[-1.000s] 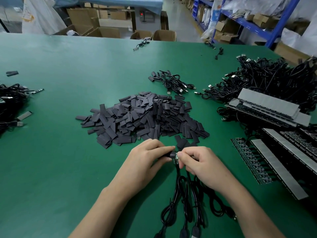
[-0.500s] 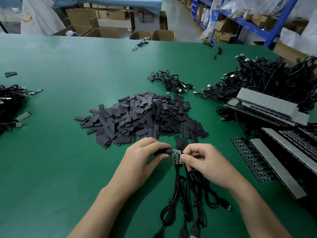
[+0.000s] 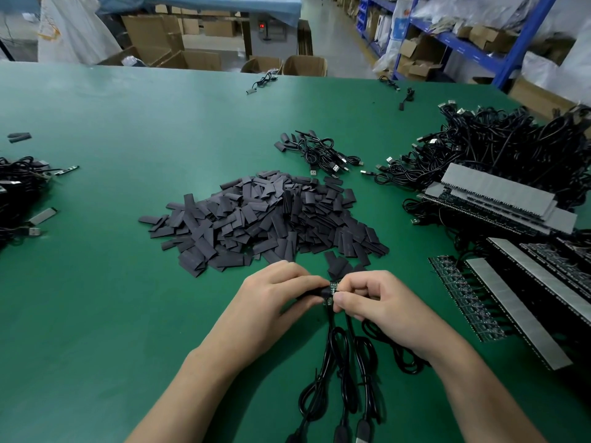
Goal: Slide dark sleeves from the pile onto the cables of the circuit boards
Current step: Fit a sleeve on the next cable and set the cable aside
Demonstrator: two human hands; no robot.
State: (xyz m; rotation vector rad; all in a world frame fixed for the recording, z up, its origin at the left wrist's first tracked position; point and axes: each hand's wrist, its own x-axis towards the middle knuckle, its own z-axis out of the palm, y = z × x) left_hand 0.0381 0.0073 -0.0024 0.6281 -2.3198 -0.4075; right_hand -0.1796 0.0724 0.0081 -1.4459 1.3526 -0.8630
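Observation:
A pile of flat dark sleeves (image 3: 262,215) lies mid-table, just beyond my hands. My left hand (image 3: 275,302) pinches one dark sleeve (image 3: 316,292) between thumb and fingers, its end against a small green circuit board (image 3: 332,290). My right hand (image 3: 380,302) grips that circuit board from the other side. The two hands nearly touch. Black cables (image 3: 335,372) hang from the boards toward me in coils, ending in plugs at the bottom edge. How far the sleeve sits over the board is hidden by my fingers.
Panels of circuit boards with grey strips (image 3: 511,298) lie at the right, below a big tangle of black cables (image 3: 499,148). A small bundle of sleeved cables (image 3: 319,153) sits behind the pile. More cables (image 3: 16,193) lie at the left edge of the green table (image 3: 112,298).
My hands have drawn closer together, and less of the green board shows between them than half a second ago. The pile and cables lie as before.

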